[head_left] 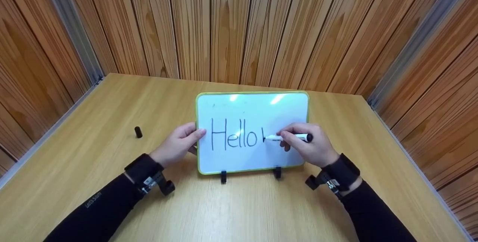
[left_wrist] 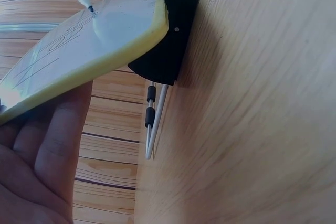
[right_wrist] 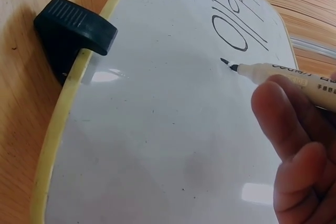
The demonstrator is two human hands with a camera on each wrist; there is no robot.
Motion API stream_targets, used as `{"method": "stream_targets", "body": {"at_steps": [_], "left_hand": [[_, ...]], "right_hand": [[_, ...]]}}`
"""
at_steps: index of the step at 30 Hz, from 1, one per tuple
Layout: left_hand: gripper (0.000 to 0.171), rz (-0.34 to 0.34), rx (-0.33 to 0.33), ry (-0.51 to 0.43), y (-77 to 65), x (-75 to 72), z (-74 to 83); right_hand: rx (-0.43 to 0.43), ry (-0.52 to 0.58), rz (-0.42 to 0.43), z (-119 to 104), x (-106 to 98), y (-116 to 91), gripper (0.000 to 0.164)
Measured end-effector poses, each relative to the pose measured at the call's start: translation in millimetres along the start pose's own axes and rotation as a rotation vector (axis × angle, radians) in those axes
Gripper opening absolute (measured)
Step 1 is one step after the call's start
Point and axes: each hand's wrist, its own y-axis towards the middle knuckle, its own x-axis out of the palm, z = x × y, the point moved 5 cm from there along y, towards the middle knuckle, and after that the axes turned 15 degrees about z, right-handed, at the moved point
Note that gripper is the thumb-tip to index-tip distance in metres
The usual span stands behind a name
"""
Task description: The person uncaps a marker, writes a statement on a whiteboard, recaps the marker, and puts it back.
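Note:
A small whiteboard (head_left: 239, 160) with a yellow-green rim leans on a black-footed stand (left_wrist: 157, 61). "Hello" is written on it in dark ink, followed by one short stroke. My left hand (head_left: 180, 142) grips the board's left edge, thumb on the front and fingers behind. In my right hand (head_left: 312, 143) I pinch a white marker (right_wrist: 262, 72), its black tip right at the stroke after the "o". The marker's dark rear end (head_left: 308, 137) points right. In the right wrist view, the right fingers (right_wrist: 273, 108) curl beside the marker's barrel.
A black marker cap (head_left: 138, 132) stands on the wooden table (head_left: 239, 212) left of my left hand. Two black stand feet (head_left: 223, 177) hook the board's lower rim. Wood-panelled walls (head_left: 227, 29) enclose the table at the back and both sides.

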Motion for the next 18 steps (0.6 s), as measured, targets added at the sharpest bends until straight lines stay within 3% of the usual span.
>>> {"method": "stream_targets", "body": {"at_steps": [11, 18], "left_hand": [[0.044, -0.003, 0.019, -0.02, -0.5, 0.4, -1.2], [0.045, -0.01, 0.011, -0.004, 0.7, -0.5, -1.6]], "right_hand": [[-0.074, 0.03, 0.11, -3.1, -5.4, 2.2, 0.018], [-0.068, 0.03, 0.116, -3.2, -6.2, 3.0, 0.018]]}}
